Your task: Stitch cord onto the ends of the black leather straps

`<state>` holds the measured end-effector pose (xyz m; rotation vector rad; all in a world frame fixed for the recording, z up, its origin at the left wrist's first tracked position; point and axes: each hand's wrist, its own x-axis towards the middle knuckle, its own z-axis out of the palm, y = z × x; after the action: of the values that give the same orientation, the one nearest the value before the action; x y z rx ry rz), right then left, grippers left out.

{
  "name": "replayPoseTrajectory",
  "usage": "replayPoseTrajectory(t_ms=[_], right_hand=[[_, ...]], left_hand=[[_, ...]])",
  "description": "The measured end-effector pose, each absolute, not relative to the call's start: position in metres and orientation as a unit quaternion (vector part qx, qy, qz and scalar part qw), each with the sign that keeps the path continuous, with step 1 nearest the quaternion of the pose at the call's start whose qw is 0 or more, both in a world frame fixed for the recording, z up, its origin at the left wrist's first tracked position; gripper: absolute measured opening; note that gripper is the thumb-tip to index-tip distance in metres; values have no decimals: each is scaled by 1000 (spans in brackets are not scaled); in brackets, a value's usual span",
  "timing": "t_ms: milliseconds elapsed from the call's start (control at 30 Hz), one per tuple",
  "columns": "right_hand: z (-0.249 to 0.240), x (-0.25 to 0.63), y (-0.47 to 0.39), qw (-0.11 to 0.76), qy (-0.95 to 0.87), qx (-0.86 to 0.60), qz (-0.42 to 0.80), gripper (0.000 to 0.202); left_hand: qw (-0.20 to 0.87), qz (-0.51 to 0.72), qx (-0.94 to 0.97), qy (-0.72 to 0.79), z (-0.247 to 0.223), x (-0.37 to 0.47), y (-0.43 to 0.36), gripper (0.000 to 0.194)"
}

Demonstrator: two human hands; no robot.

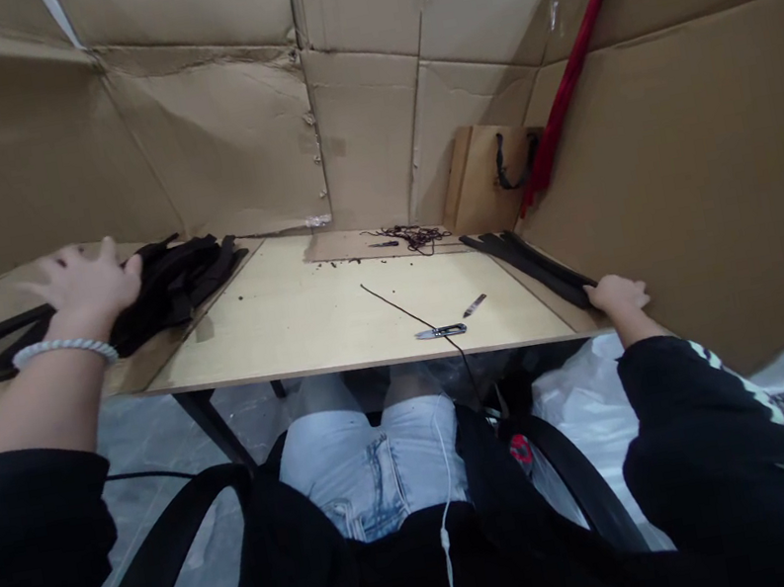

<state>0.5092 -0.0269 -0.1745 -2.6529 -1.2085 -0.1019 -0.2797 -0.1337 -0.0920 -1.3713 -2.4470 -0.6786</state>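
My left hand (pixel 81 285) is over the left side of a heap of dark fabric-like strips (pixel 169 286), its fingers spread. Whether the palm presses on the heap I cannot tell. At the right, my right hand (pixel 618 296) is closed round the near end of a small bundle of long dark strips (pixel 534 265), which lies along the cardboard at the table's right side. Between the hands, thread snips (pixel 442 331) lie near the front edge beside a small blade-like piece (pixel 474 305). A thin dark cord (pixel 401 307) runs under the snips and over the edge.
Tall cardboard walls (pixel 364 128) close off the back and sides of the pale table (pixel 306 318). A tangle of dark cord (pixel 419 236) lies at the back, near a brown paper bag (pixel 481 173). A red strip (pixel 572 68) hangs down the right corner.
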Motion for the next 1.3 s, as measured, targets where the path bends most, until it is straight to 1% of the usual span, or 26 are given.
replayPoseTrajectory(t_ms=[133,267,400,500,567,600,633,733,767,833,867,933,1000,1033,1167,1233,1300], right_hand=[[-172,509,-33,118,-439,-890,-40,45],[-164,500,-44,159,-468,-866,-78,46],[-150,481,-59,205,-505,-832,-107,43],[-138,454,-70,254,-519,-808,-117,44],[-132,426,-77,293,-526,-791,-111,44],[-129,409,-81,311,-534,-780,-102,44],[-127,391,-86,328,-546,-765,-91,45],[-129,327,-112,363,-613,-701,-42,41],[-132,305,-125,370,-642,-671,-24,39],[-142,264,-154,376,-701,-606,13,35],[-148,248,-170,374,-727,-575,31,34],[-159,224,-195,366,-770,-519,61,34],[-167,216,-210,354,-802,-474,83,33],[-170,217,-212,350,-815,-453,93,34],[-175,241,-191,350,-829,-428,85,38],[-177,255,-173,341,-827,-443,53,34],[-181,265,-155,320,-831,-455,27,31]], left_hand=[[153,-291,-582,-744,-79,-209,-124,78],[192,-311,-641,-675,-76,-143,-127,69],[202,-324,-678,-628,-81,-105,-131,64],[178,-347,-696,-602,-89,-88,-129,62],[114,-384,-719,-568,-95,-73,-129,62],[60,-409,-727,-548,-98,-63,-131,62],[-15,-432,-729,-530,-102,-51,-134,63],[-309,-503,-665,-458,-111,-10,-147,68],[-380,-520,-625,-442,-114,5,-153,70],[-466,-589,-523,-402,-119,30,-163,68],[-484,-633,-474,-375,-121,40,-168,63],[-483,-716,-389,-319,-125,52,-175,52],[-474,-757,-344,-290,-128,53,-179,40],[-479,-757,-338,-287,-128,50,-181,36],[-559,-677,-366,-309,-131,34,-187,25],[-598,-611,-399,-330,-137,32,-191,19],[-612,-542,-463,-343,-146,37,-196,14]])
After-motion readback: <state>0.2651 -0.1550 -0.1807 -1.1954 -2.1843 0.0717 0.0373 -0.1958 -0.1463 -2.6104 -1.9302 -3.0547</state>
